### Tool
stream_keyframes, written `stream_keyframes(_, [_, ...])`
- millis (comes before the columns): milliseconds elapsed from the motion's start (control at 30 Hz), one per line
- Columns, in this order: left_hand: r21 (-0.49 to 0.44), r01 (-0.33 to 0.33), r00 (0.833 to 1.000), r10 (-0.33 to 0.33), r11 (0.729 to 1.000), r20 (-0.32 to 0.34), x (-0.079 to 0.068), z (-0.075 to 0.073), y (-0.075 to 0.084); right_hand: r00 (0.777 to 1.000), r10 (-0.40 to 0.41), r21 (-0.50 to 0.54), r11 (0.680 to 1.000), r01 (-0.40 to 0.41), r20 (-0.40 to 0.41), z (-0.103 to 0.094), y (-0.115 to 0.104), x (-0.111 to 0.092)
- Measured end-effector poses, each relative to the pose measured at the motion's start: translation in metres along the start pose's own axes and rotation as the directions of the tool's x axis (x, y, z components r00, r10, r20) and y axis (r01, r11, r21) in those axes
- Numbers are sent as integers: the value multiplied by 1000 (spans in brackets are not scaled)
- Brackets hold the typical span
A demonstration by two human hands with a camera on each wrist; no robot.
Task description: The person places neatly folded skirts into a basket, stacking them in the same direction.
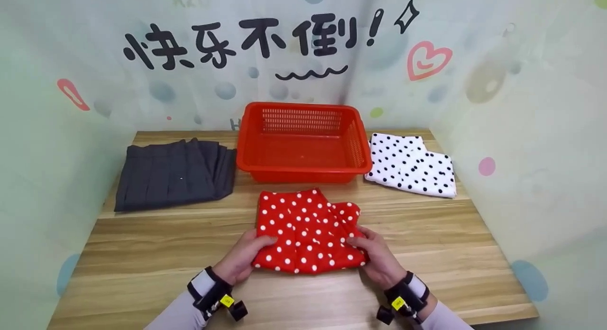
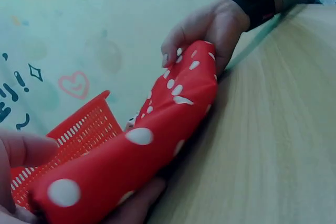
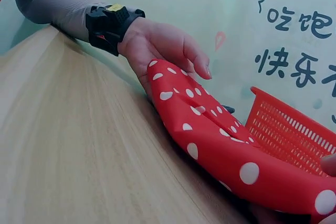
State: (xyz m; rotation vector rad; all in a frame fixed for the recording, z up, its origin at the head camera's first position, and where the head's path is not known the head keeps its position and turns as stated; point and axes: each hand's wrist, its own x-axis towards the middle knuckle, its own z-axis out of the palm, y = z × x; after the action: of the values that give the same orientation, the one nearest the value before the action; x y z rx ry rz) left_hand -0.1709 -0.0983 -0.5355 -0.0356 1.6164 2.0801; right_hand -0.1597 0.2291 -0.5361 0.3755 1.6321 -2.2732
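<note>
A folded red garment with white polka dots lies in front of the person, low over the table. My left hand grips its left edge, thumb on top and fingers beneath; in the right wrist view that thumb stands slightly raised off the fabric. At the right edge, my right hand holds the garment likewise, its thumb over the dotted cloth. Seen from the left wrist, the near fold of the garment forms a thick rounded edge between both hands. The fingers underneath are mostly hidden.
Behind the garment stands a red plastic basket with slotted walls, nothing visible inside. A folded dark grey pleated garment lies left of it, and a folded white garment with black dots to the right. A printed curtain closes the wooden table's back.
</note>
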Motion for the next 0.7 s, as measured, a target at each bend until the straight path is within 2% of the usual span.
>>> stream_keyframes(100, [33, 6, 1000, -6, 999, -12, 1, 0, -2, 998, 34, -45, 998, -32, 49, -1, -1, 3])
stream_keyframes(267, [53, -24, 1000, 25, 998, -9, 2, 0, -4, 998, 48, -68, 997, -44, 51, -5, -3, 2])
stream_keyframes(433, [98, -65, 998, 67, 993, -13, 0, 1, -4, 999, 22, -61, 998, -19, 36, -5, -3, -2])
stream_keyframes(567, [153, -93, 995, 96, 984, -14, -4, 5, 4, 999, -16, -74, 997, 18, 32, -4, -8, -6])
stream_keyframes(700, [165, -117, 993, 117, 979, 7, -8, 7, 12, 998, -44, -114, 992, 48, 39, -2, -17, -13])
